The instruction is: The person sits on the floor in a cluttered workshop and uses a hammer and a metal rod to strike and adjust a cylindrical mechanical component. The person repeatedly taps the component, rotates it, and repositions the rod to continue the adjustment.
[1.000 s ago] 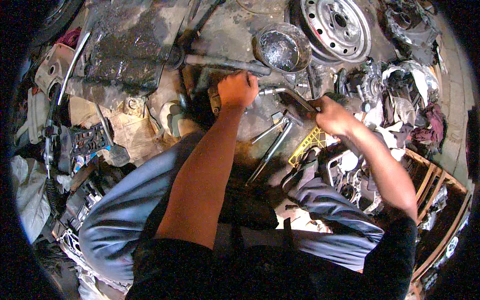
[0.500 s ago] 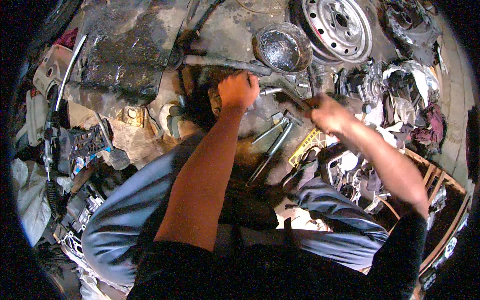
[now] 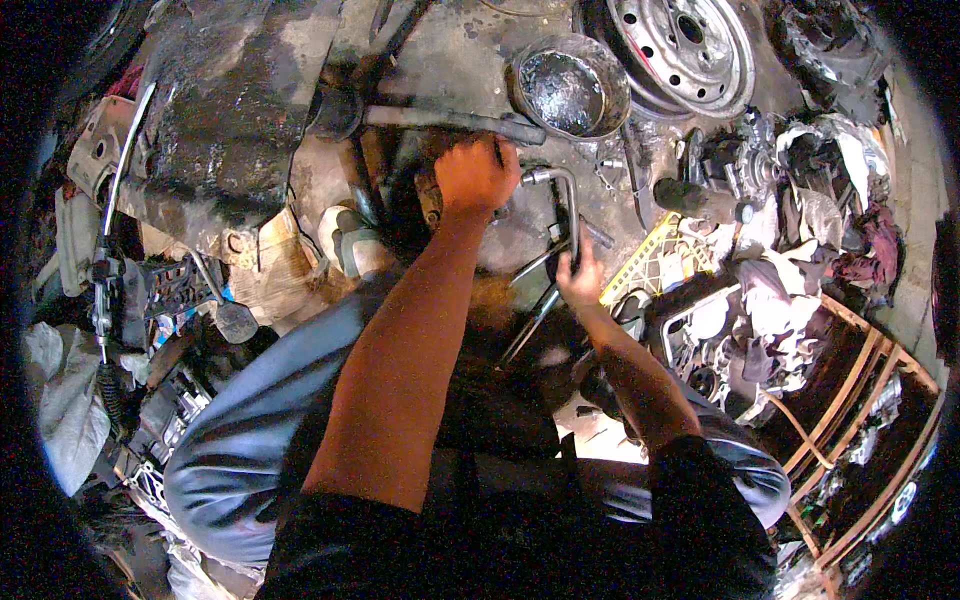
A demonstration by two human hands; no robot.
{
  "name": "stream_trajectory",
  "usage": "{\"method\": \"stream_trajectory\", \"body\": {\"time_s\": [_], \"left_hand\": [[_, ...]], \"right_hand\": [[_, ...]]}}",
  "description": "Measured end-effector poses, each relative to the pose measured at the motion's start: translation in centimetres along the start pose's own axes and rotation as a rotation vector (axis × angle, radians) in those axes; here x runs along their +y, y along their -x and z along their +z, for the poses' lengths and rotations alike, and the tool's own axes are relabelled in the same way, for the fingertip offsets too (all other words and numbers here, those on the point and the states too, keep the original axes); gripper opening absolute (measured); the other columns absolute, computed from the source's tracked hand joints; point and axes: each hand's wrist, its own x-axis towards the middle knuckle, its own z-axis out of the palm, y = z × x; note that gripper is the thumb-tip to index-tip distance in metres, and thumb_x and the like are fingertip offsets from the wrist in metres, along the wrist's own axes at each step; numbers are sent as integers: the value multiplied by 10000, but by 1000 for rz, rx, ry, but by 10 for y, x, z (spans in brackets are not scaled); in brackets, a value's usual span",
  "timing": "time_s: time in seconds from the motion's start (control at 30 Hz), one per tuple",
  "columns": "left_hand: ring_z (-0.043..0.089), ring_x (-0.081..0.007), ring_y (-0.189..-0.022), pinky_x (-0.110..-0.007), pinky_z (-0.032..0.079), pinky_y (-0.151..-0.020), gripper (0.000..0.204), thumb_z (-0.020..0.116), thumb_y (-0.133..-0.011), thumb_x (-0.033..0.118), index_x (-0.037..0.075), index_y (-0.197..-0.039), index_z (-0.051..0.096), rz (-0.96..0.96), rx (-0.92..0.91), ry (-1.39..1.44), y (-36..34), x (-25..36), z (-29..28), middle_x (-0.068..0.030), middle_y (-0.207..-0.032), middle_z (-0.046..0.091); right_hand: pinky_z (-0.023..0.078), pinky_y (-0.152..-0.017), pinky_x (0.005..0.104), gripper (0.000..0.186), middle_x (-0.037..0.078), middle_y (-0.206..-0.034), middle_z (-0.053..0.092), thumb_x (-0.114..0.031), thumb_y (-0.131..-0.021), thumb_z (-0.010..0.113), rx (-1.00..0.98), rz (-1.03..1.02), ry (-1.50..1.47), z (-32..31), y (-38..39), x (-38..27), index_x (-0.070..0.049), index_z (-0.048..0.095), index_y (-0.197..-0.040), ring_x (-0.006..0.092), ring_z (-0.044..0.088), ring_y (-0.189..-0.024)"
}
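Note:
My right hand (image 3: pixel 582 278) grips the lower end of a bent metal L-shaped wrench (image 3: pixel 574 210). The wrench's short arm points left, its tip close beside my left hand (image 3: pixel 474 176). That left hand is a closed fist over a dark, greasy metal part (image 3: pixel 430 198); what lies within its fingers is hidden. Just beyond the fist lies a mallet with a long grey handle (image 3: pixel 440 121) and a dark round head (image 3: pixel 336 110). Near my right hand, long chrome tools (image 3: pixel 530 325) lie on the ground, partly covered by the wrench and hand.
A round pan of dark, shiny liquid (image 3: pixel 568 92) stands ahead, next to a steel wheel rim (image 3: pixel 690 45). Rightward are a yellow perforated strip (image 3: pixel 642 262), a dark cylinder (image 3: pixel 695 200), rags (image 3: pixel 865 255) and a rusty frame (image 3: pixel 850 400). An oily sheet (image 3: pixel 220 120) lies far left.
My right hand has swung inward and nearer to my body, turning the wrench handle from pointing right to pointing toward me. My left fist stays almost in place.

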Motion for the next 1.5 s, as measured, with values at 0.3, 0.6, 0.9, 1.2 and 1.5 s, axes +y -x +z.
{"method": "stream_trajectory", "body": {"time_s": [0.3,0.6,0.9,1.2,1.5], "left_hand": [[663,-428,-615,-551,557,-617,361,564,-842,369,66,-690,686,-28,-13,-1,-2,1,-4,-211,-688,672],[658,-424,-610,-552,550,-606,324,551,-851,351,86,-738,700,-8,41,18,4,-2,-2,-197,-689,675],[670,-407,-622,-526,562,-615,306,538,-849,334,94,-780,714,-51,-35,-18,2,1,-8,-176,-712,691],[680,-407,-658,-531,558,-635,297,528,-860,336,109,-790,705,-80,-32,39,3,3,-11,-175,-739,699],[673,-416,-652,-549,545,-633,301,526,-856,338,105,-793,706,-73,-32,1,5,5,-12,-176,-727,695]], "right_hand": [[537,-753,399,522,197,-896,689,-58,-889,589,-40,63,-15,-4,3,27,-42,462,-1395,336,691,-809],[493,-922,377,429,222,-1075,687,-93,-929,569,-40,108,-266,-52,0,-11,24,527,-1340,288,663,-1026],[446,-982,314,456,181,-1187,643,-47,-945,565,-324,145,-275,-89,-23,-38,58,486,-1382,207,575,-1118],[458,-962,318,455,160,-1141,666,12,-908,552,-414,166,-108,-125,-30,-78,28,513,-1361,226,613,-1062],[438,-1015,426,557,297,-1155,607,-78,-773,563,-716,116,381,-191,-100,-136,56,496,-1309,385,581,-1136]]}}
